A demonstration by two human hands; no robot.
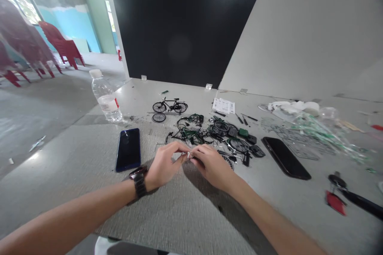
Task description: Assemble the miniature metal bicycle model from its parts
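Observation:
My left hand (163, 165) and my right hand (211, 167) meet at the fingertips over the grey table top (185, 211), pinching a tiny silver model part (189, 154) between them. Its shape is mostly hidden by my fingers. Right behind my hands lies a heap of green and black bicycle-model parts (209, 135), with spoked wheels among them. My right hand is nearest that heap. A finished miniature black bicycle (170, 106) stands beyond it, beside a loose small wheel (159, 117). A black wristwatch (139, 181) circles my left wrist.
A blue-backed smartphone (128, 150) lies left of my hands, and a black smartphone (286, 157) lies to the right. Further off are a plastic water bottle (106, 95), printed instruction sheets (223, 106), plastic sprue frames (299, 139), and a red-and-black tool (336, 193).

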